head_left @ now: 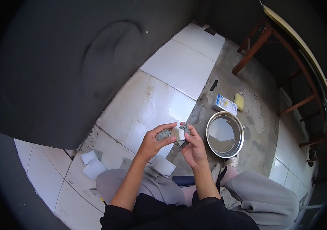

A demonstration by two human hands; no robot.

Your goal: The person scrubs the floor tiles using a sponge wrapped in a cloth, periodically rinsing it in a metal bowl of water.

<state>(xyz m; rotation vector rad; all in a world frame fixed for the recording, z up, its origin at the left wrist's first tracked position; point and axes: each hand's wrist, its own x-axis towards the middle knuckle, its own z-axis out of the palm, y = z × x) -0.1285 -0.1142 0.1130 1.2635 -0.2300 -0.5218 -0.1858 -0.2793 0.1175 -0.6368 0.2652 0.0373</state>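
Left of the metal basin (226,155), the left grip (154,142) and right grip (194,151) clasp a white block (178,133) and crumpled grey cloth (163,134); the box (225,105) beyond has illegible print.

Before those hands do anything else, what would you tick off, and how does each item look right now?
1. White block gripped: ok, between the left hand and right hand.
2. Grey cloth with it: ok, bunched on both sides of the block.
3. Metal bowl upright: ok, standing on the floor.
4. Bowl's contents: cannot tell; the shiny surface may be liquid.
5. Space beside the bowl free: not ok; a box and yellow block lie there.
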